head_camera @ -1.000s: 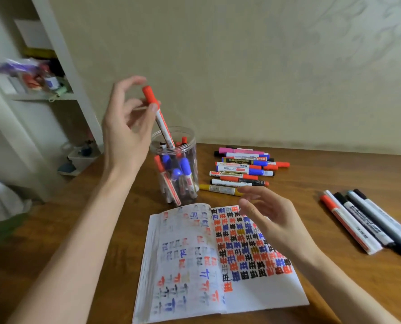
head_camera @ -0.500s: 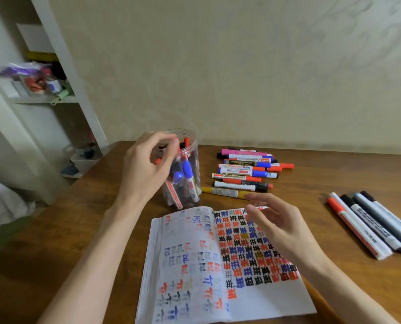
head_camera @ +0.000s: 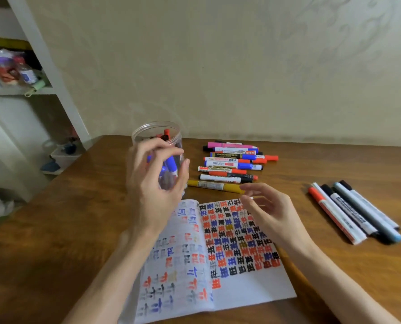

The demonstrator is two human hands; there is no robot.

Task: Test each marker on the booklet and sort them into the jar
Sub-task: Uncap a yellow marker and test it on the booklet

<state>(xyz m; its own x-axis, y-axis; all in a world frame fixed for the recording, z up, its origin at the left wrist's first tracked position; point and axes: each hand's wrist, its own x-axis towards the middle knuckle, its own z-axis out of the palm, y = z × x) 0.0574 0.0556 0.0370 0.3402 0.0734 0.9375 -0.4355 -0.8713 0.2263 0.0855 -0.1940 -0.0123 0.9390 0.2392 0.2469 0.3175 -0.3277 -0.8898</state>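
- Fingers (head_camera: 169,150) of our left hand (head_camera: 155,190) are hanging loose, holding nothing, before the jar (head_camera: 148,130).
- Our right hand (head_camera: 272,213) is hovering relaxed, empty, over the booklet (head_camera: 241,286).

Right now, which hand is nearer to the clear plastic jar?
Left. The left hand is open just in front of the clear jar, overlapping it in this view. The right hand hovers above the booklet, off to the jar's right.

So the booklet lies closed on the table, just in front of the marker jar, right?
Not closed: the head view shows the booklet lying open on the table, pages covered in coloured marks, just in front of the marker jar.
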